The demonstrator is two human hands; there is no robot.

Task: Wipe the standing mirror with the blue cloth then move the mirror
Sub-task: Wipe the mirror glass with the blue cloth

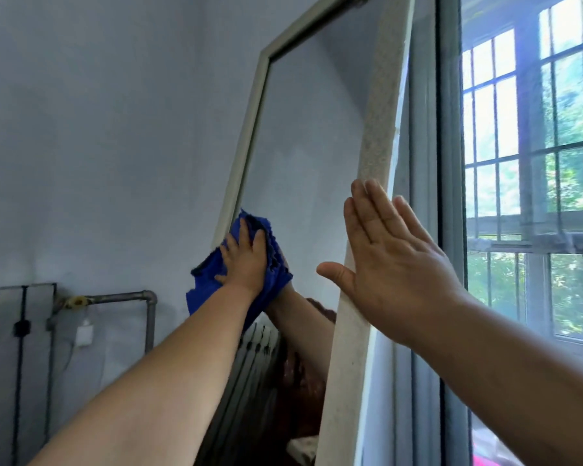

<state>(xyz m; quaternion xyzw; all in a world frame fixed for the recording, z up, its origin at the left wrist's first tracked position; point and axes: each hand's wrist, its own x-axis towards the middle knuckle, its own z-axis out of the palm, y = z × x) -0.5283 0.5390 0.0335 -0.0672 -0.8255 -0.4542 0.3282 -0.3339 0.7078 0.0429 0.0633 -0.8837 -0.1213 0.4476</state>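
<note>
The tall standing mirror (310, 146) has a pale frame and leans back, filling the middle of the view. My left hand (244, 260) presses the crumpled blue cloth (206, 284) flat against the glass near the mirror's left frame edge, with its fingers spread over the cloth. My right hand (394, 264) lies with straight fingers against the mirror's right frame edge (377, 122), thumb out to the left. The glass reflects my left arm and the cloth.
A barred window (532, 163) stands right behind the mirror's right side. On the left wall are a radiator (17, 348), a grey pipe (148, 317) and a small white plug (84, 334). The mirror's base is out of view.
</note>
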